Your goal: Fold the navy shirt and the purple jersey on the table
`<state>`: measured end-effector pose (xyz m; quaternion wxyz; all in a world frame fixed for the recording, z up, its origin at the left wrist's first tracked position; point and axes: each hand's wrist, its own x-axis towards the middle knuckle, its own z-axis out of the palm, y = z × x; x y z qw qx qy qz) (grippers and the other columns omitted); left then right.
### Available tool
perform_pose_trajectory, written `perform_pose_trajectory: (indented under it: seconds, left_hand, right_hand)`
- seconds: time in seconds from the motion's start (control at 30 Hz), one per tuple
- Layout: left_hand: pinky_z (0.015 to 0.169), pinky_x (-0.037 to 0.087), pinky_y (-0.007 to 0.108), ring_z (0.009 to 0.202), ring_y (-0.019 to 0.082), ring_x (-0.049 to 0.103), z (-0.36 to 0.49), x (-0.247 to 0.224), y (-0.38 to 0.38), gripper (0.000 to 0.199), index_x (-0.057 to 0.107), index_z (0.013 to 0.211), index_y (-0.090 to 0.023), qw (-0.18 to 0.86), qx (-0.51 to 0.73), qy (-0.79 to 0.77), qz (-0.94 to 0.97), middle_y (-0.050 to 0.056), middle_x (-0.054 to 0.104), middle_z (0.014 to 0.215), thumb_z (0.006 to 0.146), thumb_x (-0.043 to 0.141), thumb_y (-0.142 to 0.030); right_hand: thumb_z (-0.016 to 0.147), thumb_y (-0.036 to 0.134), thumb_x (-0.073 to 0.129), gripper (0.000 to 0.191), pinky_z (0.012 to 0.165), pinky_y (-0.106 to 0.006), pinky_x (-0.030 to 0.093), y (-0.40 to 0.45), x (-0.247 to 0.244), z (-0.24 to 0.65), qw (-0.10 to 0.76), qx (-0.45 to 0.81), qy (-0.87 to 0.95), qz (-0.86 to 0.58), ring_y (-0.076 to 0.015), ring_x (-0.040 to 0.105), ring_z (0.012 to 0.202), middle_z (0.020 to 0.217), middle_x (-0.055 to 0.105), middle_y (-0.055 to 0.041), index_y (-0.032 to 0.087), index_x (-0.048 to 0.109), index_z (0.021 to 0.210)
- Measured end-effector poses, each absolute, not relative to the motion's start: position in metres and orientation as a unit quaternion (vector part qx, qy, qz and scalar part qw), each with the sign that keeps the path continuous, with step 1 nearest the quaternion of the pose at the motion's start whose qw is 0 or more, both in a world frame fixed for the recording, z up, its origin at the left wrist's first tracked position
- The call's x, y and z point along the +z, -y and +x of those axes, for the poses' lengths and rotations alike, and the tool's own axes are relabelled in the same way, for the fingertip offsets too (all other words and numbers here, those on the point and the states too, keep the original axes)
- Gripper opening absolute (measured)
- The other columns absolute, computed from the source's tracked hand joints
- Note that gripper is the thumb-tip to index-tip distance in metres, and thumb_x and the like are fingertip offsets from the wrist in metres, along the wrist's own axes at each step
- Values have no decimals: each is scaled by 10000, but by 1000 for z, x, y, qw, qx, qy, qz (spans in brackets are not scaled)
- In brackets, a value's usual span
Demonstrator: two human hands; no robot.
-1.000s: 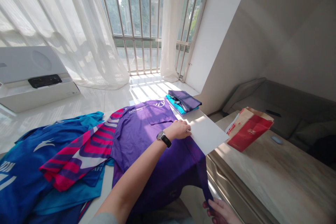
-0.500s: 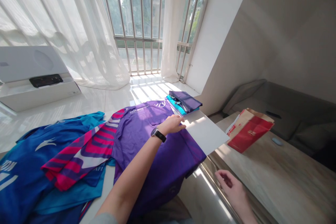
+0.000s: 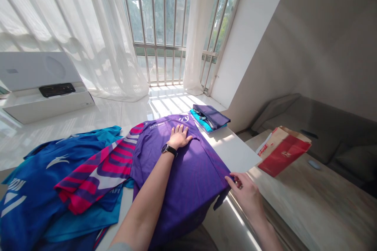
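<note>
A purple jersey with a pink-and-white striped sleeve lies spread over the white ledge, its lower part hanging over the front edge. My left hand, with a black watch at the wrist, rests flat on the jersey near its chest print, fingers spread. At the jersey's right corner my right hand pinches the purple fabric between thumb and fingers. Beyond the jersey sits a folded stack of dark purple and turquoise clothes. Blue jerseys lie to the left, partly under the striped sleeve.
An open white box holding a black device stands at the back left, before white curtains and a barred window. To the right, a red-and-brown paper bag stands on a marble-look table. A grey sofa is behind it.
My left hand has moved left from the jersey's right part and now lies flat, fingers spread. My right hand has risen toward the jersey and taken hold of its corner.
</note>
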<state>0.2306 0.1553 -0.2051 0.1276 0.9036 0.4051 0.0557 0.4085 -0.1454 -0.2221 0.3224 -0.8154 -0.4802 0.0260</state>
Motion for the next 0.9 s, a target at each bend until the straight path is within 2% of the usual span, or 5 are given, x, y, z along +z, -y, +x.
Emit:
perform_pose_trajectory:
  seconds: [0.13, 0.27, 0.5, 0.73, 0.9]
  left_hand:
    - [1211, 147, 559, 1507, 346, 227, 230, -202, -158, 610, 445, 1480, -184, 151, 75, -397, 902, 180, 338, 1607, 1005, 408, -564]
    - [1188, 270, 455, 1436, 285, 369, 217, -194, -171, 473, 551, 1384, -246, 175, 107, -428, 880, 109, 478, 1524, 1013, 414, -506]
    - [1180, 213, 577, 1488, 405, 248, 165, -191, -190, 652, 485, 1445, -191, 179, 83, -526, 827, 197, 349, 1599, 895, 610, -518]
    - [1207, 204, 516, 1501, 364, 248, 158, -185, -184, 747, 488, 1463, -227, 194, 70, -525, 826, 164, 330, 1619, 830, 657, -585]
    - [1225, 149, 548, 1522, 370, 192, 152, -184, -183, 827, 441, 1508, -230, 221, 76, -511, 827, 152, 270, 1647, 821, 634, -647]
  right_hand:
    - [865, 584, 610, 367, 623, -330, 490, 146, -219, 414, 296, 26, 488, -821, -209, 615, 647, 819, 690, -61, 240, 731, 898]
    - [881, 531, 593, 302, 625, -331, 497, 125, -202, 418, 276, 20, 525, -805, -211, 639, 670, 845, 705, -47, 260, 723, 856]
    - [969, 360, 473, 258, 890, -374, 520, -19, -163, 400, 303, 18, 688, -660, -240, 676, 993, 1037, 723, -67, 243, 702, 955]
    - [1012, 358, 368, 432, 1073, -363, 446, -162, -188, 362, 198, 43, 755, -623, -253, 611, 1228, 1292, 682, -155, 148, 656, 1257]
    - [971, 484, 446, 632, 1168, -540, 308, -176, -223, 363, 138, 39, 744, -652, -370, 400, 1443, 1539, 466, -227, 104, 501, 1472]
